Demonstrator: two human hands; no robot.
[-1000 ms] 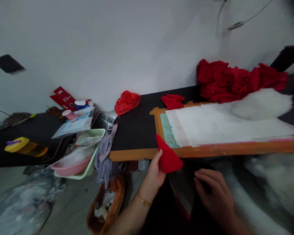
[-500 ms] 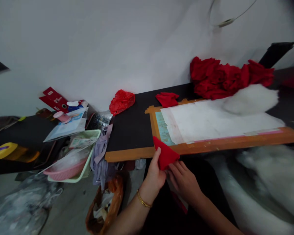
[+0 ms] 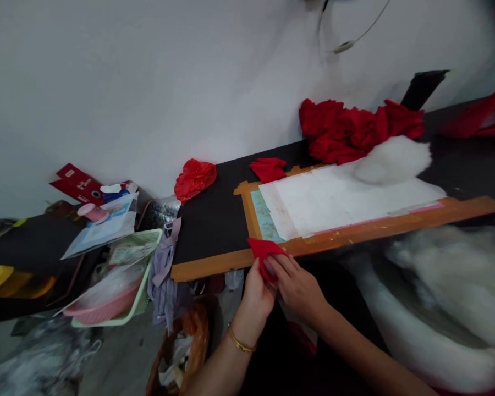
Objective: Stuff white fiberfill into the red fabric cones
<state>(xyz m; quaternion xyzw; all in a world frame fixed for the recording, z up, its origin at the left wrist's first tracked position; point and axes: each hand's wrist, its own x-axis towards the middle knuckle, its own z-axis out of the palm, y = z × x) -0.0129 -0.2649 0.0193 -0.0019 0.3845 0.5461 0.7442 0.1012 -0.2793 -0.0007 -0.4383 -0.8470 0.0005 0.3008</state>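
Red cloth piece [image 3: 263,250] pinched between both hands, lower half hidden.

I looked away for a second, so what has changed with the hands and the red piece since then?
The right hand came across from the lap and took hold of the red fabric piece, now crumpled smaller. The left hand kept its grip. The red pile and white stuffing stayed put.

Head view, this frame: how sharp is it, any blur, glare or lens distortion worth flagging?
Head view: dim, flat light, no glare; white stuffing at lower right smeared by blur; table edge bowed by the wide lens; both hands on the red cloth piece are fairly sharp.
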